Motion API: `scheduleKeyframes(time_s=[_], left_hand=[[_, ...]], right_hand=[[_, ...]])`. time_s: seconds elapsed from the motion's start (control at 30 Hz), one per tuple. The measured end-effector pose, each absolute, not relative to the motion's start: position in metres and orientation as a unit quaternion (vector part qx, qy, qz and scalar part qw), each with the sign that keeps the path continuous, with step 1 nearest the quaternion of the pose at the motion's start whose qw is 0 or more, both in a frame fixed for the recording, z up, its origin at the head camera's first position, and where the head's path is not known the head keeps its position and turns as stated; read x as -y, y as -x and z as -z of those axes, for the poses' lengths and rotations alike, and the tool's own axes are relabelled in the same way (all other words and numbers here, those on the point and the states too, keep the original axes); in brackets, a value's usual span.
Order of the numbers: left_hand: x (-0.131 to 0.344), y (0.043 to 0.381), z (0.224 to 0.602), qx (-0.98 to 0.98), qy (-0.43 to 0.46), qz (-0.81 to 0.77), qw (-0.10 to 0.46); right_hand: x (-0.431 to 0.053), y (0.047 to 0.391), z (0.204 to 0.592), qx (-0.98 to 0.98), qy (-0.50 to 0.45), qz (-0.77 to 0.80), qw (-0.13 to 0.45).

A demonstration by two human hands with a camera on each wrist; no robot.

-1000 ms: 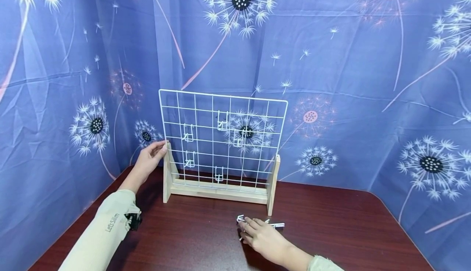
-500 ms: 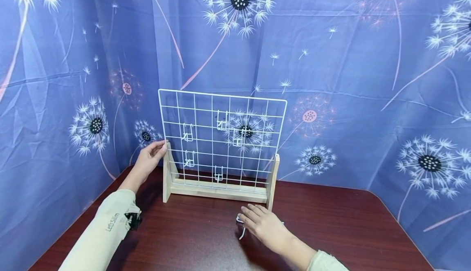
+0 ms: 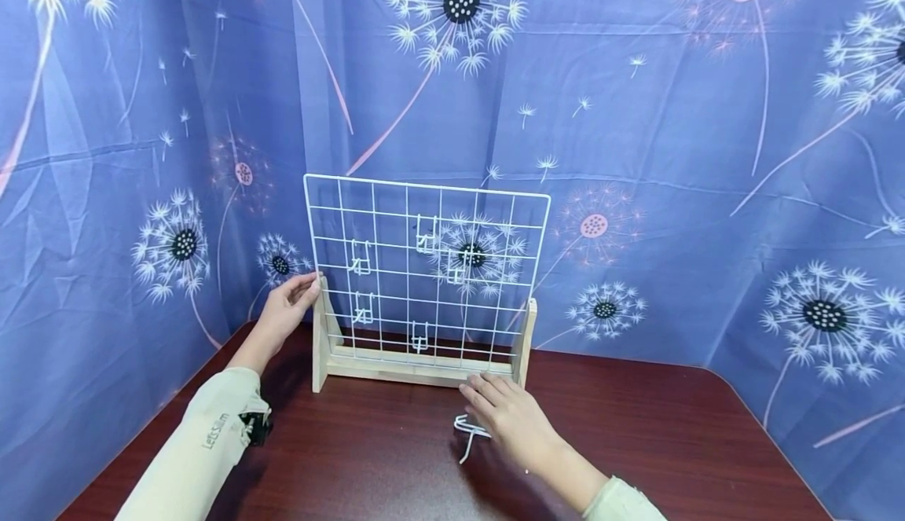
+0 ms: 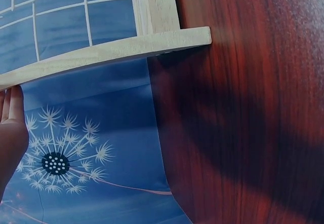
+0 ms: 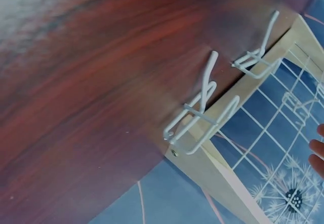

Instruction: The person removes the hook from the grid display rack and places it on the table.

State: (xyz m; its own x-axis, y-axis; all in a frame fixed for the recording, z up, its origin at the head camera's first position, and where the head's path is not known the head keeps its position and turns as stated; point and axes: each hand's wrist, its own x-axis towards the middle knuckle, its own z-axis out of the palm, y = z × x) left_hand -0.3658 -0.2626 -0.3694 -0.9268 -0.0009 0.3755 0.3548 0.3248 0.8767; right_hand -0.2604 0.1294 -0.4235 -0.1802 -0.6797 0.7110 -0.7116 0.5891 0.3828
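The left hand [image 3: 286, 305] grips the stand [image 3: 320, 348], likely steadying it; the right hand [image 3: 519, 427], fingers outstretched, hovers by a hook [image 3: 472, 430], lower centre.

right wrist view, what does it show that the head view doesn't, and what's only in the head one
Only right wrist: a second loose hook in plain sight; the head view clearly shows just one.

Only head: the left hand at the stand, both sleeves, and the top edge of the grid.

Both: grid, stand, table, curtain, some hung hooks, and the right hand, though right wrist catches only fingers.
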Motion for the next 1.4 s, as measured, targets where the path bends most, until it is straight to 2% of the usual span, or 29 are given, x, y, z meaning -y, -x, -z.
scheduleKeyframes(time_s=[0.23, 0.9, 1.4], left_hand=[[0.263, 0.367, 0.370, 0.793, 0.116, 0.575, 0.163], [0.262, 0.368, 0.372, 0.795, 0.125, 0.566, 0.179], [0.256, 0.353, 0.359, 0.789, 0.134, 0.575, 0.172]], right_hand=[[-0.126, 0.265, 0.414, 0.753, -0.438, -0.034, 0.489], [-0.113, 0.279, 0.384, 0.745, -0.362, -0.147, 0.541], [-0.098, 0.291, 0.368, 0.753, -0.296, -0.212, 0.547]])
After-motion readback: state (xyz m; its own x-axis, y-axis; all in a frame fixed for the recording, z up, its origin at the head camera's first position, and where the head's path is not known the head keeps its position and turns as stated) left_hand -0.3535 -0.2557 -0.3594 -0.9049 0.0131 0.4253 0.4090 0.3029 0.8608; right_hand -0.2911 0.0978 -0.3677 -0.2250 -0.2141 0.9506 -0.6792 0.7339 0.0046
